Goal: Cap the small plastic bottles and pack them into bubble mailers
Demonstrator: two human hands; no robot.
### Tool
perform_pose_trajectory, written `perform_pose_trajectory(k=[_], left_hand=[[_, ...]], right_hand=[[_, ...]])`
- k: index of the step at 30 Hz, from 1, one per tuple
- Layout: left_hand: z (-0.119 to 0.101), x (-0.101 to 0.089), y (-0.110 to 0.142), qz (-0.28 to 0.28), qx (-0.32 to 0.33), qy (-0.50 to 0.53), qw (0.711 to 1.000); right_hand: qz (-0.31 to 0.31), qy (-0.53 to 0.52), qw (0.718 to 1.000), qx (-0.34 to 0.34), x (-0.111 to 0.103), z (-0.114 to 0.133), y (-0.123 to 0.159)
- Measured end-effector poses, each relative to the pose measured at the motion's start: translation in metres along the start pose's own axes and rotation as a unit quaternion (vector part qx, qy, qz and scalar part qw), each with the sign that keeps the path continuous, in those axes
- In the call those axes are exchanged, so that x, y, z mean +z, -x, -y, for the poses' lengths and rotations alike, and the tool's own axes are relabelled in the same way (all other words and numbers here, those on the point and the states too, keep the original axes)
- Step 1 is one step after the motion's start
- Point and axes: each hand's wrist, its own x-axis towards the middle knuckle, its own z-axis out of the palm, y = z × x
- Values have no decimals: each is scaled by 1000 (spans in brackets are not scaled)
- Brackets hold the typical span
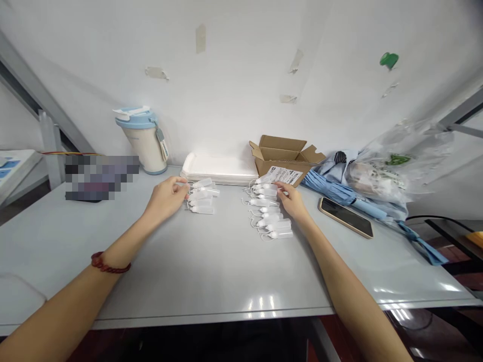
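Note:
Two groups of small translucent squeeze bottles with thin white cap strings lie on the grey table. My left hand (168, 195) is at the left group (203, 195), its fingers curled and pinched at the capped end of an upper bottle. At the right group (269, 219), my right hand (293, 200) has its thumb and index finger closed at the base end of a bottle (267, 192) near the top of the column. The bottles lie on their sides, roughly parallel, with caps to the left. Several strings overlap.
Behind the bottles are a stack of white trays (222, 171) and an opened cardboard box (283, 156). A tumbler (145, 143) stands at the back left. A phone (345, 217), a folded blue umbrella (335, 191) and a plastic bag (381, 171) lie right. The table's front edge (211, 321) is near me.

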Motion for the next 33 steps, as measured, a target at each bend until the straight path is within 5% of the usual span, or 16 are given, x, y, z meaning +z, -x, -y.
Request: perform_pose_trajectory(k=[13, 20, 27, 33], left_hand=[[-2, 8, 8, 41, 108, -104, 988], [-4, 14, 10, 51, 136, -159, 976], [-15, 16, 20, 46, 129, -43, 990], [-27, 22, 33, 155, 81, 122, 977]], right_hand=[[2, -27, 999, 26, 1, 9, 2], [-43, -37, 998, 30, -20, 28, 3], [-20, -130, 991, 7, -20, 73, 18], [60, -119, 991, -10, -6, 108, 37]])
